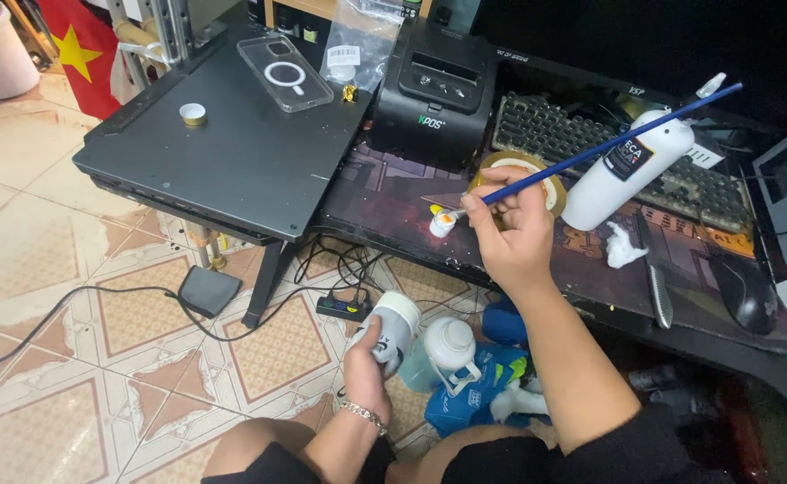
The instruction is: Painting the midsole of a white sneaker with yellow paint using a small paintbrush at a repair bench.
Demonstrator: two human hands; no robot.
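Head view: right hand pinches a slender blue paintbrush, bristle tip over a small white paint pot on the dark desk mat. Left hand wraps around a smooth white bottle below the desk edge.

On my desk, far and centre, sits a black receipt printer; right of it a keyboard, and a mouse near right. Far left lie 1 clear phone case and a small gold cap
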